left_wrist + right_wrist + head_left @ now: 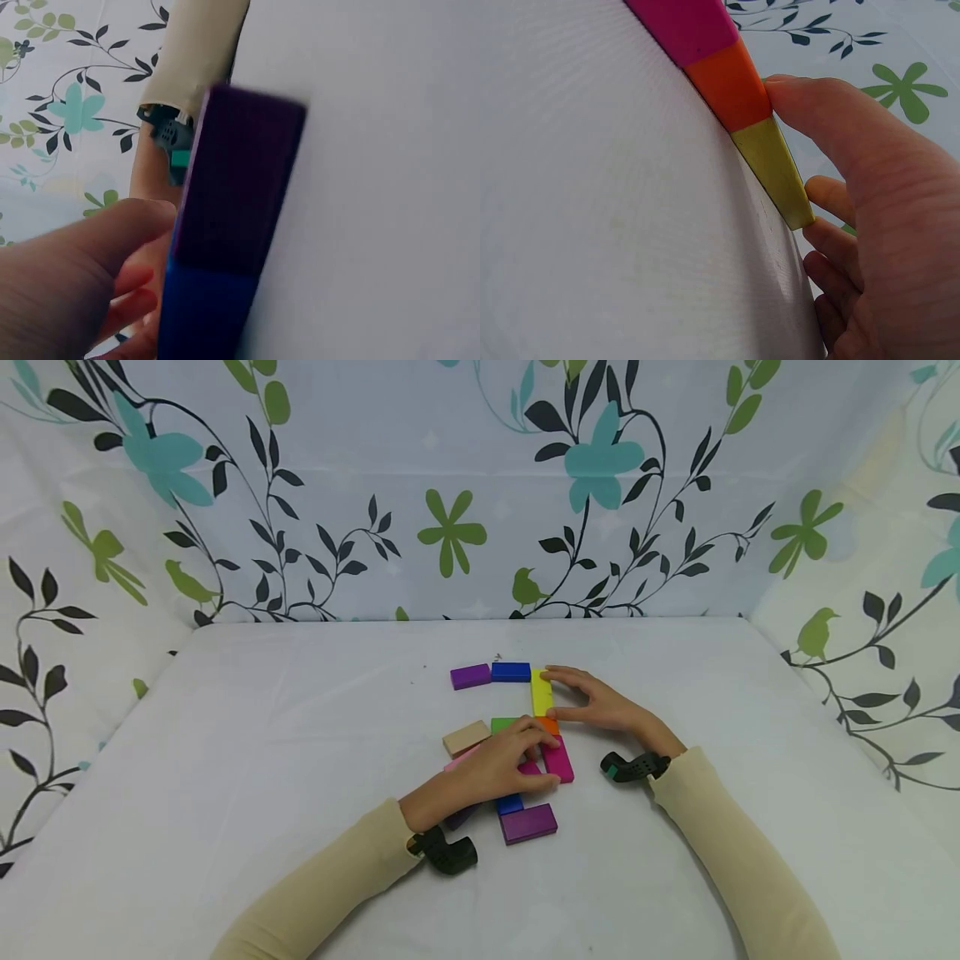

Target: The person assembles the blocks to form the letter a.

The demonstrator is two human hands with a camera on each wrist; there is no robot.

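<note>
My right hand (607, 703) spans the yellow block (541, 695), with a fingertip at its far end and the thumb (802, 97) where it meets the orange block (547, 725). Directly in front of the orange block lies a magenta block (560, 764). My left hand (495, 768) reaches over the group, fingertips at one end of the magenta block and thumb near its other end. Under and around this hand show a green block (502, 725), a beige block (466, 739), a blue block (510, 803) and a purple block (528, 824); others are partly hidden.
At the far end of the row, another blue block (511, 672) adjoins the yellow one, with a second purple block (470, 677) to its left. All lie on a white-covered table (300, 735). Patterned cloth (450, 468) hangs behind and along both sides.
</note>
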